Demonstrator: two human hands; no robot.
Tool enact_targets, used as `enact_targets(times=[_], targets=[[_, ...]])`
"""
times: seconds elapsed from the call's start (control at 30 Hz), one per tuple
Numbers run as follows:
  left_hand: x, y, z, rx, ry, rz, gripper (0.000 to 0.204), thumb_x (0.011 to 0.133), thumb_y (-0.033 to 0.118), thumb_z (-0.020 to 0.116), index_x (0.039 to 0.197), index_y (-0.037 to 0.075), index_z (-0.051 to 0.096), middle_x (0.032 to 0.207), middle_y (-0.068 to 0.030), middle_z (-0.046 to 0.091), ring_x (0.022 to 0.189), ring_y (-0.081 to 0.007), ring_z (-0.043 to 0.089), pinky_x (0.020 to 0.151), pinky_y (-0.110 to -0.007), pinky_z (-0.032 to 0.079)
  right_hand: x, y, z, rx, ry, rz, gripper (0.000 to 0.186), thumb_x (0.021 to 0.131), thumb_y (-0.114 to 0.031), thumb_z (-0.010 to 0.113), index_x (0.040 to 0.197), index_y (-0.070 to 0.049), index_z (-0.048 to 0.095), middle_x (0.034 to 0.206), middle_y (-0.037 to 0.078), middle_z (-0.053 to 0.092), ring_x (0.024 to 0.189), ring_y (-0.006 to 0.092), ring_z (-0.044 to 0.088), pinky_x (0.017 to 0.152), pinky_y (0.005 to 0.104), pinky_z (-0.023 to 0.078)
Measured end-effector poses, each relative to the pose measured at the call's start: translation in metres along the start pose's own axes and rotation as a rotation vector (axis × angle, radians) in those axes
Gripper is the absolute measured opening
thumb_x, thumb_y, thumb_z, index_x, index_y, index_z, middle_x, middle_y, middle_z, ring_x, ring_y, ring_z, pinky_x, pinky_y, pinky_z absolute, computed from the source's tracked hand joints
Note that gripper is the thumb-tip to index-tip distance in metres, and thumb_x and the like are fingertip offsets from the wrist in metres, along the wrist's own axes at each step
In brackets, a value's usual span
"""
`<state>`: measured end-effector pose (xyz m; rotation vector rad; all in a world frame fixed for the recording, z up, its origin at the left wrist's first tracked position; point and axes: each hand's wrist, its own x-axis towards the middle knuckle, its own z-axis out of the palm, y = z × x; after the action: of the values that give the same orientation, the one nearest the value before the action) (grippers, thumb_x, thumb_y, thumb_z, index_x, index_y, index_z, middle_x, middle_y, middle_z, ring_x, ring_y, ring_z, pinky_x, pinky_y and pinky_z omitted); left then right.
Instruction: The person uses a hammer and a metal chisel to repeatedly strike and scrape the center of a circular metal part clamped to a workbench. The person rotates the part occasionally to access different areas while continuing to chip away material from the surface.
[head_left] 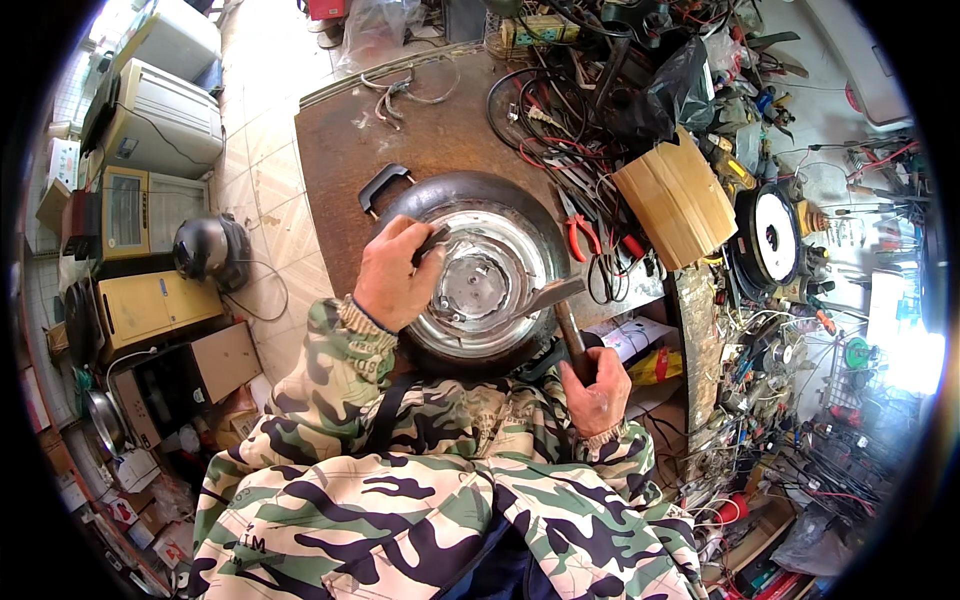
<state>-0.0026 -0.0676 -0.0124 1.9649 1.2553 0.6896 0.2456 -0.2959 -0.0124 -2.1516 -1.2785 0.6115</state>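
Observation:
A round dark pan [535,205] with a black side handle [385,183] lies on the brown workbench close to my body. Silvery metal rings and a rough, worn disc [475,285] fill its middle. My left hand [398,280] is over the pan's left side, fingers closed on a short dark tool [431,243] whose tip is against or just above the rings; its exact kind is unclear. In my right hand [597,392] is a hammer [571,335], gripped by its handle, with the head over the pan's right rim.
Red-handled pliers [580,230], other hand tools and coiled cables lie right of the pan. Beyond them are a cardboard piece [677,200] and a white-and-black reel-like disc [768,235]. Cable scraps [395,95] rest on the bench's far part. Boxes and appliances line the left side.

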Motion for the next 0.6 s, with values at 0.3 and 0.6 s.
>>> enact_targets(times=[0.3, 0.6], targets=[[0.004, -0.001, -0.016, 0.119, -0.081, -0.054, 0.03, 0.089, 0.012, 0.084, 0.112, -0.003, 0.074, 0.105, -0.0157, 0.07, 0.097, -0.0321, 0.073, 0.085, -0.04, 0.058, 0.001, -0.01, -0.002, 0.072, -0.107, -0.093, 0.029, 0.099, -0.024, 0.082, 0.106, -0.001, 0.065, 0.082, 0.021, 0.07, 0.072, 0.0423, 0.071, 0.063, 0.0442, 0.056], [-0.012, -0.026, 0.012, 0.015, -0.043, -0.053, 0.047, 0.073, 0.013, 0.093, 0.115, 0.003, 0.075, 0.125, -0.0151, 0.065, 0.112, -0.0321, 0.069, 0.099, -0.04, 0.057, 0.047, -0.02, -0.009, -0.156, -0.031, -0.597, 0.037, 0.09, -0.016, 0.085, 0.117, 0.001, 0.067, 0.085, 0.013, 0.067, 0.069, 0.0345, 0.068, 0.06, 0.0424, 0.054]])
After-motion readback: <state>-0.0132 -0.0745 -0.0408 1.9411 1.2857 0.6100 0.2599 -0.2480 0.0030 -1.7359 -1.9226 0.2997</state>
